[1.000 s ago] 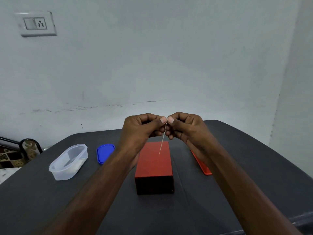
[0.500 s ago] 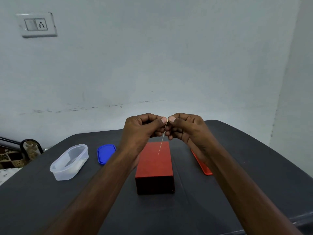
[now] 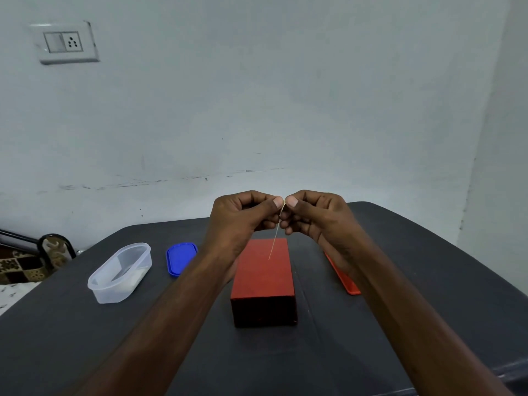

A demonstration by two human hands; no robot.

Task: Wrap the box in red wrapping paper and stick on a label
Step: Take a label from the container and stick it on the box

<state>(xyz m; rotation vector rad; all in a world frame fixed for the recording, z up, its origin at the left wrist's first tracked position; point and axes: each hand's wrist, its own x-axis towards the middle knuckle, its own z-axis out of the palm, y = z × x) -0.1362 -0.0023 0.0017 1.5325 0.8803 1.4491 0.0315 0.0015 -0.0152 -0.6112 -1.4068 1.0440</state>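
Observation:
A box wrapped in red paper (image 3: 264,278) stands on the dark table (image 3: 400,324), its long side running away from me. Above its far end my left hand (image 3: 243,215) and my right hand (image 3: 314,212) are raised with fingers curled and thumb tips almost touching. Between them they pinch the top of a thin pale label (image 3: 275,234), seen edge-on, which hangs down over the box top without touching it.
A clear plastic tub (image 3: 121,274) and its blue lid (image 3: 181,257) lie left of the box. A flat orange-red piece (image 3: 344,278) lies to the right, partly behind my right forearm. The wall is close behind the table; a patterned chair (image 3: 28,258) stands far left.
Both hands have stayed together above the box, barely shifting. The hanging label has stayed nearly the same.

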